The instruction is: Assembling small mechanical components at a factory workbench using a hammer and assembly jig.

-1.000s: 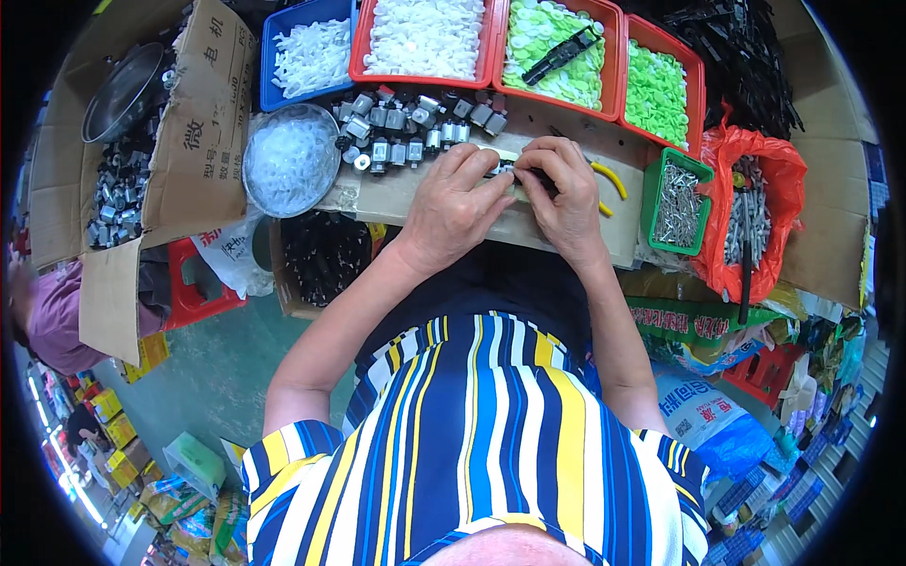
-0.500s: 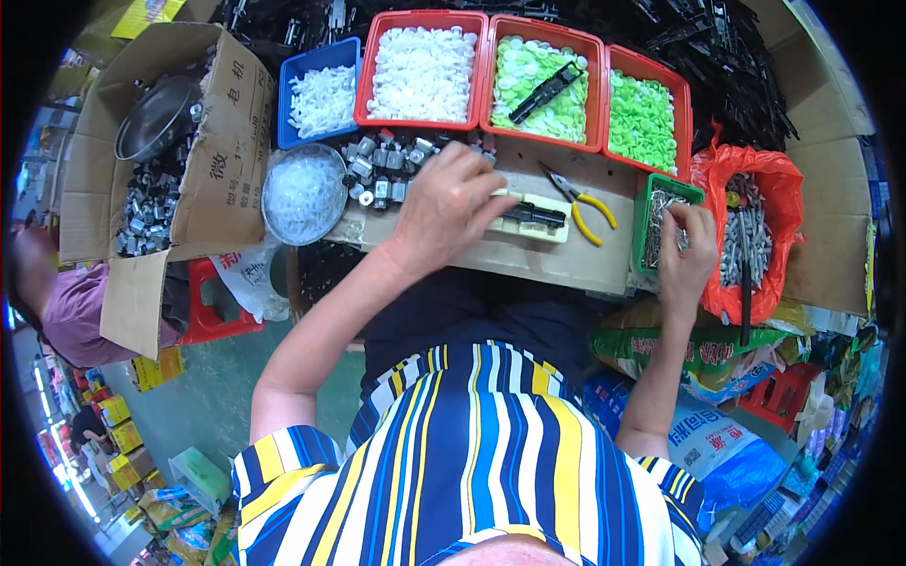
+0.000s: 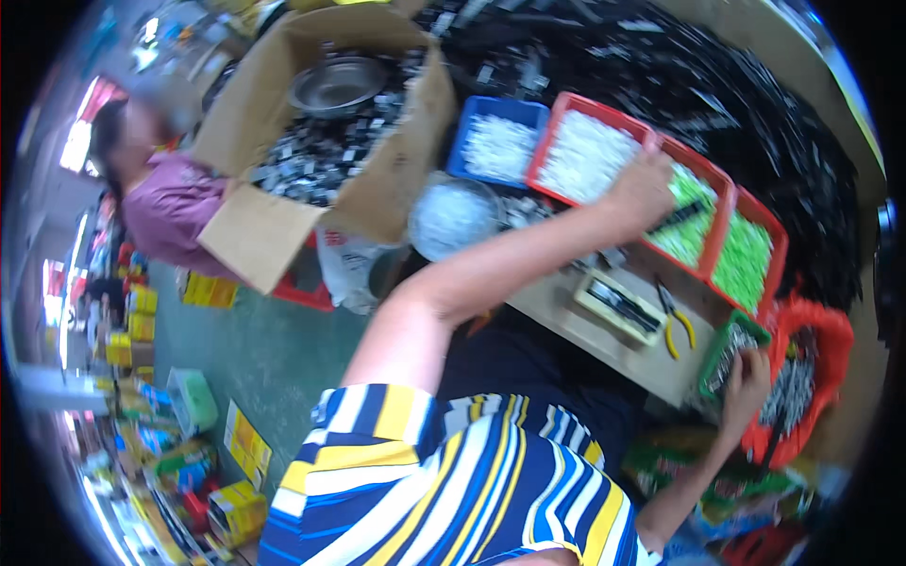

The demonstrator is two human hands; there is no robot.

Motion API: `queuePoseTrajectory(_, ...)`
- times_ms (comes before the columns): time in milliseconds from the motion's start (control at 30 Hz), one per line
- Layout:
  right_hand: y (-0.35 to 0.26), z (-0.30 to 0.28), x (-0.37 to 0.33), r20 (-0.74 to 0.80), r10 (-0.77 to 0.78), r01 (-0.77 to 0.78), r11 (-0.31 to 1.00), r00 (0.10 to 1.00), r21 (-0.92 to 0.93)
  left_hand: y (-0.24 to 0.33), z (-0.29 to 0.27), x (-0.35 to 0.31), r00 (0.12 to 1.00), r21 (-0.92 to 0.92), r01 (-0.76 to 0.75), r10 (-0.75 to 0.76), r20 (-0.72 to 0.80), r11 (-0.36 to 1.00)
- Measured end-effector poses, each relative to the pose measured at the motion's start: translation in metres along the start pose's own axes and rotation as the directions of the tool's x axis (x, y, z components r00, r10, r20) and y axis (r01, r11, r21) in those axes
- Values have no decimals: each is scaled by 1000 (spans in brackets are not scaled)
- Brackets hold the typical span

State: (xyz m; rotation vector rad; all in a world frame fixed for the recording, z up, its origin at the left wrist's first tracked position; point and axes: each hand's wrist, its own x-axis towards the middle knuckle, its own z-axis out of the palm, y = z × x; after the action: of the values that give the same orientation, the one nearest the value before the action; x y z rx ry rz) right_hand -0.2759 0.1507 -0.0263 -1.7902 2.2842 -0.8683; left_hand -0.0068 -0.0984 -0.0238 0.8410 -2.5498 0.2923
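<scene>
My left hand (image 3: 645,187) is stretched out over the shared edge of a red bin of white plastic pieces (image 3: 590,151) and a red bin of light green discs (image 3: 694,179). Motion smears its fingers. Just below it, a black part (image 3: 678,217) lies across the green discs. At the right, my right hand (image 3: 747,385) has its fingers bent together at a green tray (image 3: 714,357) of small metal pieces; anything between the fingertips is hidden. Between the hands, a cream block-shaped holder (image 3: 618,309) with a black part in it rests on the cardboard worktop (image 3: 557,307).
Pliers with yellow handles (image 3: 677,325) lie beside the holder. A second bin of green pieces (image 3: 746,259), a blue bin (image 3: 495,140), a clear bowl (image 3: 455,217) and a red bag (image 3: 835,330) surround the worktop. Left stands a large carton (image 3: 283,226) of small motors; beyond it sits another person (image 3: 175,212).
My left hand has left the cream holder and reached up to the bins. The view has swung left and tilted. My right hand is still at the green tray.
</scene>
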Motion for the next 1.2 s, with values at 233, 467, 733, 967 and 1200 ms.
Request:
queuePoseTrajectory(233, 10, -9, 4, -80, -60, 56, 997, 995, -47, 4, 9, 0, 992, 110, -79, 90, -91, 991)
queuePoseTrajectory(467, -81, 13, 16, -191, -27, 72, 970, 981, 233, 20, -36, -21, 948, -526, -2, -165, -270, 850)
queuePoseTrajectory(733, -159, 50, 33, -141, -118, 171, 870, 983, 463, 58, -75, -63, 877, -866, 373, -432, 212, 332)
queuePoseTrajectory(967, -152, 54, 27, -111, -133, 171, 854, 985, 492, 70, -70, -74, 877, -849, 337, -464, 126, 407)
queuePoseTrajectory(1200, -162, 54, 23, -104, -144, 177, 863, 984, 473, 73, -74, -74, 880, -853, 286, -472, 53, 437)
